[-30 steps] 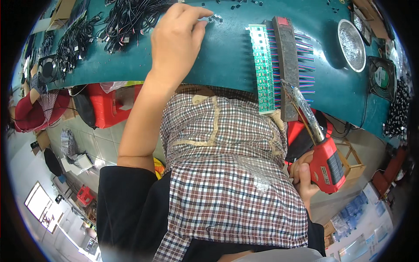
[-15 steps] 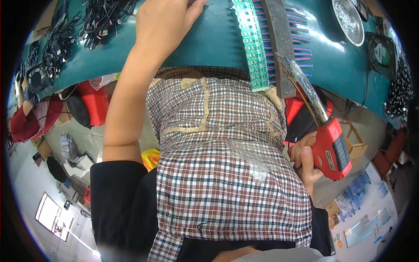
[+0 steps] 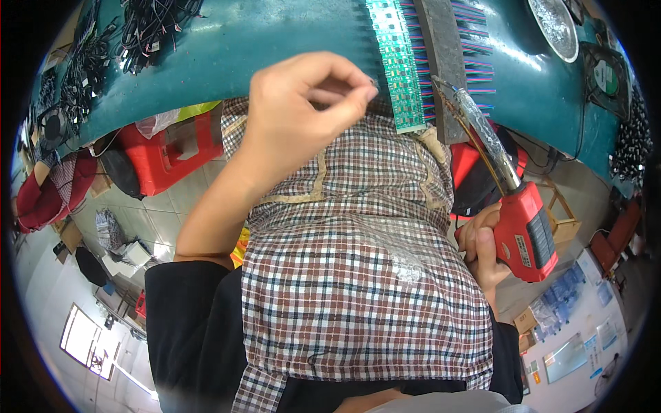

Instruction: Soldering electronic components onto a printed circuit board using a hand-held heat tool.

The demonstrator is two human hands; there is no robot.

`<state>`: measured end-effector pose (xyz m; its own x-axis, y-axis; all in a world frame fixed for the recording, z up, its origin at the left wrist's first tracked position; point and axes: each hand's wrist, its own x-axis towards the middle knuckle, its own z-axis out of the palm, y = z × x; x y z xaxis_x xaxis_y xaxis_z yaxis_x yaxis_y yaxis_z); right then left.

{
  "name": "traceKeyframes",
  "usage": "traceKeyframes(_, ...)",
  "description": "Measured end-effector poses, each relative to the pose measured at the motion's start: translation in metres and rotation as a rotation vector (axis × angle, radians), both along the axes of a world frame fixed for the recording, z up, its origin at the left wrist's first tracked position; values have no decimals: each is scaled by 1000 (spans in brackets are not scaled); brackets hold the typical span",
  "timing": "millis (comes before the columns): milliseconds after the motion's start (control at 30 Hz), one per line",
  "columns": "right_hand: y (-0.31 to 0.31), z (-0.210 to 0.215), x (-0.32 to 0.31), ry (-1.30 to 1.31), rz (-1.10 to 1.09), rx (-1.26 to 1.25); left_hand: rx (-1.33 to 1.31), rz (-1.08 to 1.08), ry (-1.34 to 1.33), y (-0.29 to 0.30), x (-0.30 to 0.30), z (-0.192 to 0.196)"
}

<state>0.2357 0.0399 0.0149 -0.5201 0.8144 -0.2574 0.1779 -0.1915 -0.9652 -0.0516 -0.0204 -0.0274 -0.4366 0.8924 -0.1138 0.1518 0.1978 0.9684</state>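
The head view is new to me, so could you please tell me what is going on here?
A person in a checked apron is at a green table. The right hand grips a red soldering gun, its tip appearing over the dark bar that lies across thin coloured wires. The left hand, thumb and finger pinched, is beside the green circuit board strip; anything between the fingertips is too small to identify.

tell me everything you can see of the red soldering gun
The soldering gun has a red, plastic-looking body with a black ribbed panel and pale label, a shiny silvery barrel and a thinner coppery tube alongside. The right hand grips it. It slants up and left, its tip over the dark bar; contact is unclear.
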Motion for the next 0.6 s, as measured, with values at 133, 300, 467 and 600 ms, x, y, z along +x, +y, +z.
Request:
traceKeyframes(133,-2,1,-1,9,-21,-23,92,30,80,-2,16,-5)
traceKeyframes(300,0,5,1,-19,54,-22,117,7,147,1,23,-10)
traceKeyframes(467,-4,-8,27,-107,121,10,184,16,270,3,28,-17)
traceKeyframes(600,-7,5,28,-190,72,-90,151,-12,317,2,29,-16)
